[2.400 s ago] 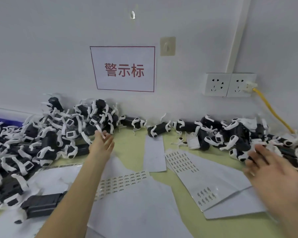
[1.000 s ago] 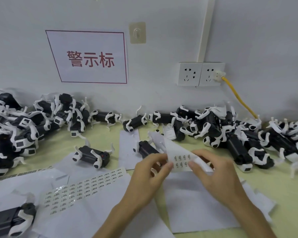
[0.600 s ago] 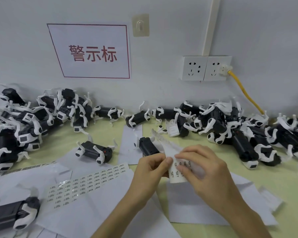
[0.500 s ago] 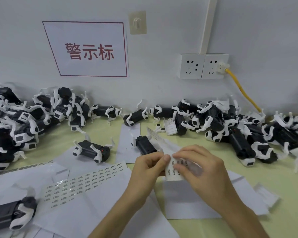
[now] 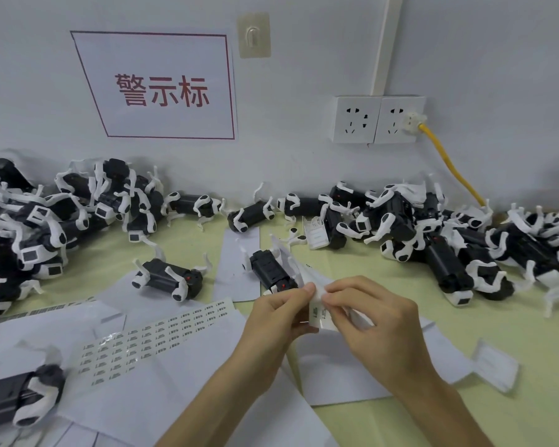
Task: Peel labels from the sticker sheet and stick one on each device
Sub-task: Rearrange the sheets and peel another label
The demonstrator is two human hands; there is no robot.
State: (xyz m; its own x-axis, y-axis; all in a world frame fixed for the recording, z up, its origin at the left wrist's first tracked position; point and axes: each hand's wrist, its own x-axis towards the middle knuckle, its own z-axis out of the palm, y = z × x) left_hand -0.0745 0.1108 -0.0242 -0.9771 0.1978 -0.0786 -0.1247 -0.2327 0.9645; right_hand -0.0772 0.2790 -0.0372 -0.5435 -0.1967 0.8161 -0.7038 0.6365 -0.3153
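Left hand (image 5: 279,321) grip pinches the sticker sheet (image 5: 316,312), steadying it above the bench (image 5: 513,321). Right hand (image 5: 381,327) grip pinches the same sheet, probably to lift one label.

Table (image 5: 188,240): pale yellow-green top, back edge against the wall. Black-and-white devices are heaped in a left pile (image 5: 46,214) and a right pile (image 5: 449,233), with a thin row between them along the wall. 2 loose devices sit nearer: one (image 5: 168,279) on bare table, one (image 5: 271,271) at a white paper strip's (image 5: 239,253) edge. Blank backing sheets (image 5: 175,398) overlap across the front, with a sticker sheet (image 5: 155,333) flat on top. Small card (image 5: 494,366) at right.
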